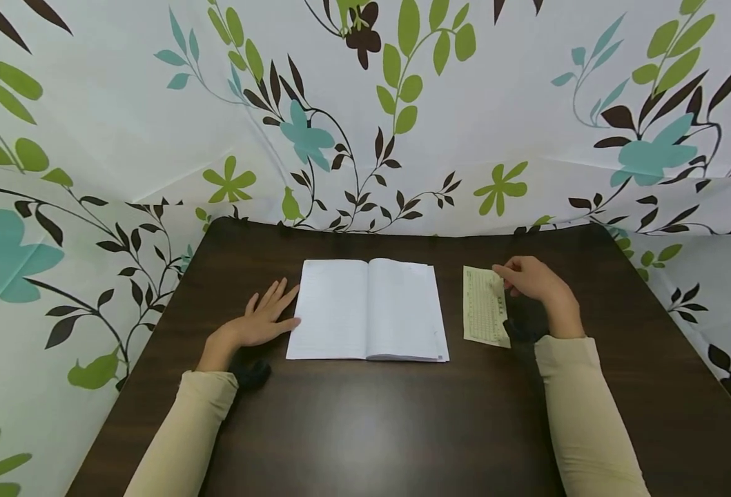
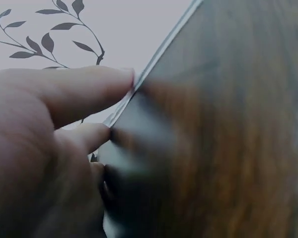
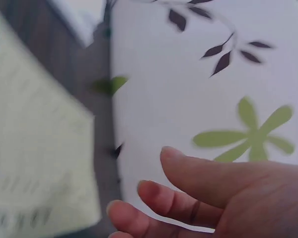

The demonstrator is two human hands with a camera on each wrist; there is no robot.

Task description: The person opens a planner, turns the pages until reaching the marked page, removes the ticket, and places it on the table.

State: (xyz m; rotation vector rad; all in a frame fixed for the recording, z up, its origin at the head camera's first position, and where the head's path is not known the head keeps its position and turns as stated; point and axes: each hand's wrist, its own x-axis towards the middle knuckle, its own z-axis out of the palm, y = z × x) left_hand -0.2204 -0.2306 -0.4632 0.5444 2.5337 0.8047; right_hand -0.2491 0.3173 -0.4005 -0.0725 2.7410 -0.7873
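Observation:
An open notebook (image 1: 330, 310) with white ruled pages lies in the middle of the dark table. My left hand (image 1: 259, 321) is spread flat beside it, thumb and index fingertip right at the left page edge. In the left wrist view, its thumb (image 2: 97, 89) reaches to the thin white edge of the pages. Right of the notebook lies a pale yellow printed slip of paper (image 1: 484, 307). My right hand (image 1: 533, 279) is over the slip's far right corner. The right wrist view shows that hand's fingers loosely bent, thumb apart from them, fingertips close beside the slip (image 3: 35, 144).
The dark wooden table (image 1: 365, 428) reaches back to a white cloth (image 1: 365, 166) printed with leaves and flowers, which hangs behind it and at both sides. Black wrist devices sit under both wrists, by the light yellow sleeves (image 1: 573, 400).

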